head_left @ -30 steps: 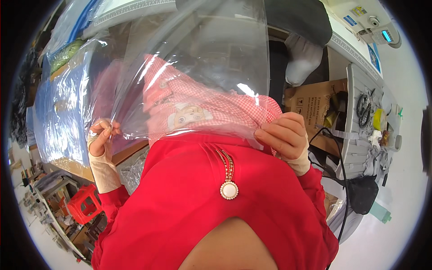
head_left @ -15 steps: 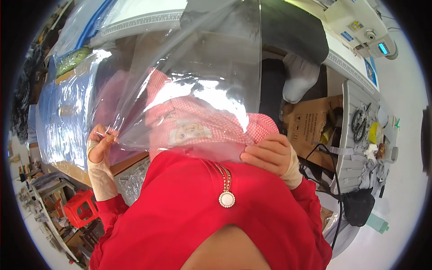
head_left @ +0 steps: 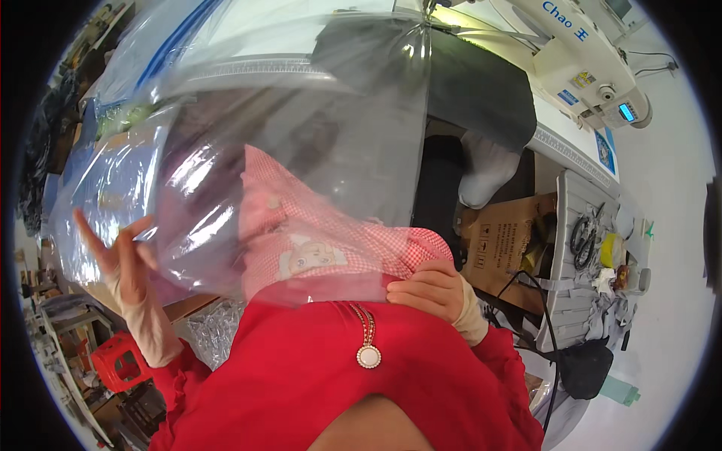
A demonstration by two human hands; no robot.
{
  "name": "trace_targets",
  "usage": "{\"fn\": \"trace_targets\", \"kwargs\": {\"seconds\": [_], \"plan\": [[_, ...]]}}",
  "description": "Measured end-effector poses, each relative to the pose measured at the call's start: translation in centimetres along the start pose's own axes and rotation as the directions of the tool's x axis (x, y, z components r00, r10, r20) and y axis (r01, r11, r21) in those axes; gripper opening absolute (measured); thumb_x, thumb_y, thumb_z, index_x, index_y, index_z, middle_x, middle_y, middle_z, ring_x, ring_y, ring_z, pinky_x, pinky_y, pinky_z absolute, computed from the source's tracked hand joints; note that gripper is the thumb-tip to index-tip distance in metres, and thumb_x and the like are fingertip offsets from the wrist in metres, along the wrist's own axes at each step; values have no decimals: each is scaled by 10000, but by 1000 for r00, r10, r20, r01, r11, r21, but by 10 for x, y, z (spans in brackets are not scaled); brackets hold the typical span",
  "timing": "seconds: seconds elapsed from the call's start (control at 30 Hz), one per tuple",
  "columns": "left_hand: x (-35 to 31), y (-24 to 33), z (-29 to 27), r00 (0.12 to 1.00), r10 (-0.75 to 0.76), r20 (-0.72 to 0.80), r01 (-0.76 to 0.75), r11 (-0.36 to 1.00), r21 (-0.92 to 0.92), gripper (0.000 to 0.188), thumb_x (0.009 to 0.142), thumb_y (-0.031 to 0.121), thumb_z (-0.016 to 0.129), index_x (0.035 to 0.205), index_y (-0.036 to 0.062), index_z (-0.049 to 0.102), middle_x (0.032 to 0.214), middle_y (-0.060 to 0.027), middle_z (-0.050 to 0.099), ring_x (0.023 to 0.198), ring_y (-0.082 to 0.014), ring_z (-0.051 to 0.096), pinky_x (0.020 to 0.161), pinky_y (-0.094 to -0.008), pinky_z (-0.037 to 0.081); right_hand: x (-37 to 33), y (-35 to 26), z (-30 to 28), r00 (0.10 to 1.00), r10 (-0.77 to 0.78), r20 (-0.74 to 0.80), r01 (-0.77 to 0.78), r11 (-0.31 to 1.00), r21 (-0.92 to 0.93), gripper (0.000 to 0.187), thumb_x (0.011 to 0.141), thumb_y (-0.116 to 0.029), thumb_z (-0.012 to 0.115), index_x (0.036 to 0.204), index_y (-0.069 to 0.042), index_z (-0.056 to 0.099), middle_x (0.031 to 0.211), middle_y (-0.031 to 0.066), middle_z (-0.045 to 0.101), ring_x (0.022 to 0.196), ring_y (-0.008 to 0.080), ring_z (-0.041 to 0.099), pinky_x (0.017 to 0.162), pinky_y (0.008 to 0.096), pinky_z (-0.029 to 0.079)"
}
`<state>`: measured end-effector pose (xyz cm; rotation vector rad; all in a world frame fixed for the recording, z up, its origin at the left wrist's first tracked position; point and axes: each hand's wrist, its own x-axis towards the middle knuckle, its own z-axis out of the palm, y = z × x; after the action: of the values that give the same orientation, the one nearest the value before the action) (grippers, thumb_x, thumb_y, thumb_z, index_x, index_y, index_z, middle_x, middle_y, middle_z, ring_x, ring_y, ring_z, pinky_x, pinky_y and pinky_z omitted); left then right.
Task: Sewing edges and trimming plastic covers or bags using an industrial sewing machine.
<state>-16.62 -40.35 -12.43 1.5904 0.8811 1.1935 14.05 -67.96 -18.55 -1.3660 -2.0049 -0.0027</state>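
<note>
A large clear plastic sheet (head_left: 361, 143) spreads across my lap, and its far edge runs up to the sewing machine's foot area. At its near right corner my right hand (head_left: 432, 293) is closed, with the sheet's edge under the fingers. My left hand (head_left: 124, 255) is off to the left, its fingers spread and somewhat blurred. Nothing shows in it. Blue-tinted plastic (head_left: 105, 203) lies just beyond that hand. Through the clear sheet a red-and-white checked apron (head_left: 346, 252) with a printed cartoon face is seen over my legs.
A white sewing machine (head_left: 587, 68) stands at the far right on a table edged by a ruler strip (head_left: 579, 154). Dark cloth (head_left: 481, 90) hangs over the table's front. To the right are a cardboard box (head_left: 504, 240) and a grey tray (head_left: 575, 270) holding scissors (head_left: 583, 244). A red stool (head_left: 120, 361) is at left.
My left hand has let go of the clear sheet and moved left, its fingers opening. The sheet's left part has shifted and spread. The right hand stays at the sheet's near edge.
</note>
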Motion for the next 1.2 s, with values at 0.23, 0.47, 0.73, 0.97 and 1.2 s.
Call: {"fn": "trace_targets", "kwargs": {"seconds": [0.23, 0.47, 0.73, 0.97, 1.2], "plan": [[-18, -105, -22, 823, -560, 97, 568, 807, -158, 524, 901, 155, 493, 1368, 120, 260, 800, -133, 644, 511, -68, 517, 474, -180, 419, 12, 10, 4, 997, -81, 8, 80, 996, 47, 318, 622, -131, 566, 914, -27, 637, 938, 26, 645, 753, 142, 548, 765, 272, 437], [-8, -67, -33, 804, -495, 329, 530, 848, -20, 682, 754, 52, 652, 1332, 35, 292, 843, -110, 644, 605, -116, 594, 576, -201, 480, 8, 12, 2, 998, -43, 34, 40, 994, 104, 288, 640, -135, 561, 897, -26, 634, 924, 23, 648, 753, 143, 550, 761, 278, 441], [-2, -70, -38, 821, -428, 377, 490, 868, -83, 681, 720, 13, 686, 1288, 10, 310, 833, -108, 649, 637, -134, 612, 606, -238, 509, 11, 14, -4, 999, -6, 52, -3, 986, 167, 273, 663, -124, 561, 909, -30, 629, 931, 13, 645, 749, 138, 561, 762, 279, 441], [17, -72, -22, 821, -433, 373, 485, 873, -54, 608, 717, -15, 684, 1235, 3, 367, 835, -102, 651, 640, -140, 615, 607, -240, 506, 23, 27, -20, 996, 33, 81, -42, 992, 118, 226, 673, -102, 608, 890, -43, 635, 914, 29, 646, 749, 156, 568, 766, 311, 443], [51, -74, 11, 855, -387, 345, 435, 897, -73, 530, 740, -32, 652, 1202, 12, 398, 861, -103, 647, 664, -142, 614, 619, -231, 493, 34, 72, -28, 999, 26, -45, -22, 996, 91, 201, 679, -92, 669, 870, -51, 624, 878, 47, 634, 739, 193, 588, 766, 334, 448]]}}
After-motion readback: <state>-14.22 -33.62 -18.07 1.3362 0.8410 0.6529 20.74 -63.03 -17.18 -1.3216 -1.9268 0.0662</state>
